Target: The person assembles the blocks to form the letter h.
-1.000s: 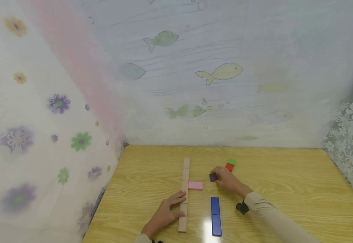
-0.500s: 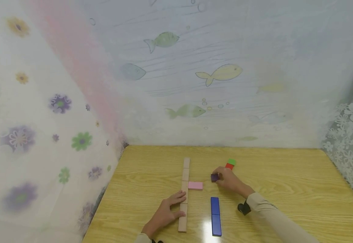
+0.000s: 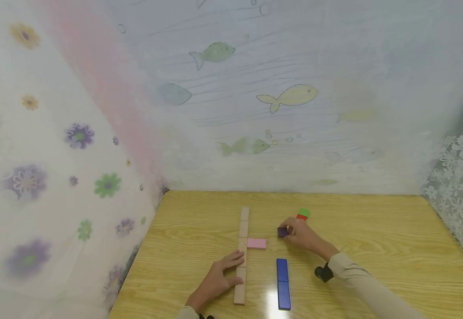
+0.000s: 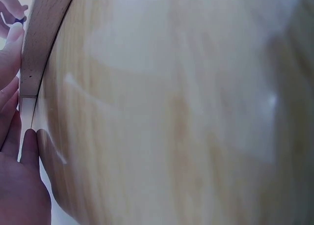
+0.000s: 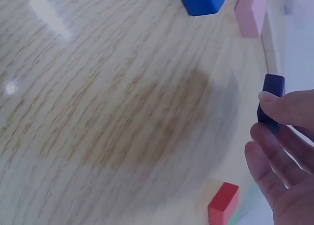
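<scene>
My right hand [image 3: 302, 235] pinches a small dark purple block [image 5: 271, 104] between thumb and fingers, near the middle of the table. In the head view, my left hand [image 3: 216, 280] touches a row of plain wooden blocks [image 3: 240, 285] laid end to end, its fingers mostly straight. A pink block [image 3: 257, 244] lies crosswise against the right side of that row. Beyond my right hand are a red block [image 5: 223, 204], partly covered in the head view, and a green block [image 3: 304, 212] joined to it in line.
Two blue blocks [image 3: 282, 283] lie end to end on the wood-grain table [image 3: 375, 230], right of the plain row. A wall [image 3: 231, 173] with painted fish borders the table's far edge. Flowered sheeting [image 3: 107, 208] hangs on the left.
My right hand has shifted slightly to the right with the purple block, covering more of the red block. The left hand and the plain row stay in place.
</scene>
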`<control>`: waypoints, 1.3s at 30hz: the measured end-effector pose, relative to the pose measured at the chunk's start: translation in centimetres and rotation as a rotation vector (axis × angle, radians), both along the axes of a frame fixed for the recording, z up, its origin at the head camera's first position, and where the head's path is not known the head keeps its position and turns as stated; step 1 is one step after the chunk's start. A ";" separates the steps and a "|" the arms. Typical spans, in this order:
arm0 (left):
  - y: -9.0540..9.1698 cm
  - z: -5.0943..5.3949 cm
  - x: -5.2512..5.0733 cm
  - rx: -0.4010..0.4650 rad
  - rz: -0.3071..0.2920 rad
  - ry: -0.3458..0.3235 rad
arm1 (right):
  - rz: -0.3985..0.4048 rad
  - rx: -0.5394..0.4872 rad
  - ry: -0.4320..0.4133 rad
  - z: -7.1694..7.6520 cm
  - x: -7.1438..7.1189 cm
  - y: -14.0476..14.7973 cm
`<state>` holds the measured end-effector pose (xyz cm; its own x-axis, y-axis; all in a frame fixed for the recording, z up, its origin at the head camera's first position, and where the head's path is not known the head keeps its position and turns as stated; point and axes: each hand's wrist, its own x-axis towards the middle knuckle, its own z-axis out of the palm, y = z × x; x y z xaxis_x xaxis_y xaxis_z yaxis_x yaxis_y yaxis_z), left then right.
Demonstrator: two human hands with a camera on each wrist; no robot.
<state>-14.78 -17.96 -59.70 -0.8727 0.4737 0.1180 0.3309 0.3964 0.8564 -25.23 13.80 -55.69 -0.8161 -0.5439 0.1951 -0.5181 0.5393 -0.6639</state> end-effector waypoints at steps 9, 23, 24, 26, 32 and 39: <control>0.3 0.2 0.2 0.007 0.010 0.005 | 0.024 -0.003 -0.008 0.7 0.4 0.0; 0.3 0.6 0.2 0.003 0.010 -0.004 | 0.065 -0.001 0.015 1.0 1.2 -0.2; 0.3 0.9 0.3 0.005 0.010 -0.005 | 0.065 0.000 0.018 1.0 1.2 -0.2; 0.5 1.7 0.5 0.013 0.005 -0.007 | 0.071 -0.008 0.024 0.9 1.3 -0.3; 0.7 3.7 0.9 0.016 -0.015 -0.017 | 0.099 -0.028 0.023 0.9 1.6 -0.7; 0.4 1.8 0.5 0.012 -0.004 0.000 | 0.109 -0.022 0.037 0.7 1.7 -1.2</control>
